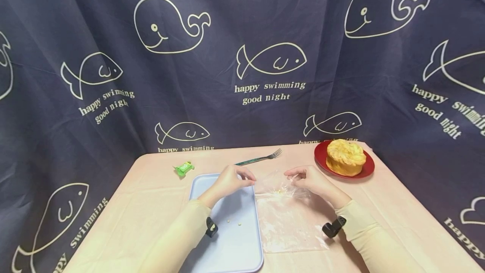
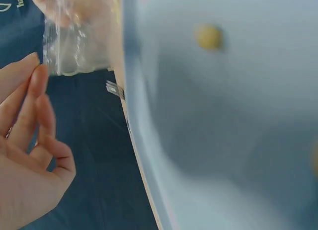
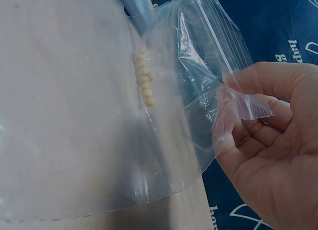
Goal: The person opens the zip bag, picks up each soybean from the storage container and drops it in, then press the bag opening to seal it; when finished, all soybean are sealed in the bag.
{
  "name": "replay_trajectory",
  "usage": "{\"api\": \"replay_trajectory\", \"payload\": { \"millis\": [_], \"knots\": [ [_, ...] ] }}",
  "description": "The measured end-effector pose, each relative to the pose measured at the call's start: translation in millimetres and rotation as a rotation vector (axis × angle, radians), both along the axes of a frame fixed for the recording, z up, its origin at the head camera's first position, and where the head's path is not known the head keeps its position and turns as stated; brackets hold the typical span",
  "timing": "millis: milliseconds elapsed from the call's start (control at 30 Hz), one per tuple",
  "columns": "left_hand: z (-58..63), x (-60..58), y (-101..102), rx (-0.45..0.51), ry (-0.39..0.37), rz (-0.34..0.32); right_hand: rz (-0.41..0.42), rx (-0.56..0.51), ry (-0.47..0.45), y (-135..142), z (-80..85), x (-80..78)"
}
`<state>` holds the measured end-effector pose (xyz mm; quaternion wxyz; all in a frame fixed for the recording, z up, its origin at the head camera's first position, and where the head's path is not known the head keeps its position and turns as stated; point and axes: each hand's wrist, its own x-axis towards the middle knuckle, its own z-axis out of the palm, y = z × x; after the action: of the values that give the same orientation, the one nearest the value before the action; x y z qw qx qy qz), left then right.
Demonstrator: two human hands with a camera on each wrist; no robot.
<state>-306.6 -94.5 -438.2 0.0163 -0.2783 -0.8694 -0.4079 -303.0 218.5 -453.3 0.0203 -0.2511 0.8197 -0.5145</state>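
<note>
My right hand (image 1: 308, 179) pinches the zip edge of a clear zip-lock bag (image 3: 74, 115), lifting its mouth off the table. Several pale yellow round beans (image 3: 145, 78) lie in a row inside, near a fold. The bag's lower part (image 1: 291, 226) spreads flat beside the blue tray (image 1: 248, 233). By the bag's left side, my left hand (image 1: 233, 179) is raised over the tray's far right corner. In the left wrist view, its fingertips (image 2: 39, 73) meet close to the bag's edge; whatever may be between them is hidden. Two loose beans (image 1: 239, 224) sit on the tray.
A fork (image 1: 259, 159) lies behind the tray. At the far left is a green wrapped candy (image 1: 184, 168). A red plate (image 1: 320, 157) holding a round golden bread (image 1: 345, 158) stands at the far right. The dark curtain (image 1: 227, 108) hangs behind the table.
</note>
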Motion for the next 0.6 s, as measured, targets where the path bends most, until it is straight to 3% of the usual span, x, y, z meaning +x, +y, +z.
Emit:
{"api": "replay_trajectory", "payload": {
  "millis": [133,600],
  "knots": [
    [4.9,-3.0,18,0.033,0.015,0.029,0.005,-0.002,0.004,0,-1.6,-0.3],
    [-0.1,-8.7,54,0.008,-0.016,-0.010,-0.007,0.016,0.000,1,-0.8,0.0]
  ]
}}
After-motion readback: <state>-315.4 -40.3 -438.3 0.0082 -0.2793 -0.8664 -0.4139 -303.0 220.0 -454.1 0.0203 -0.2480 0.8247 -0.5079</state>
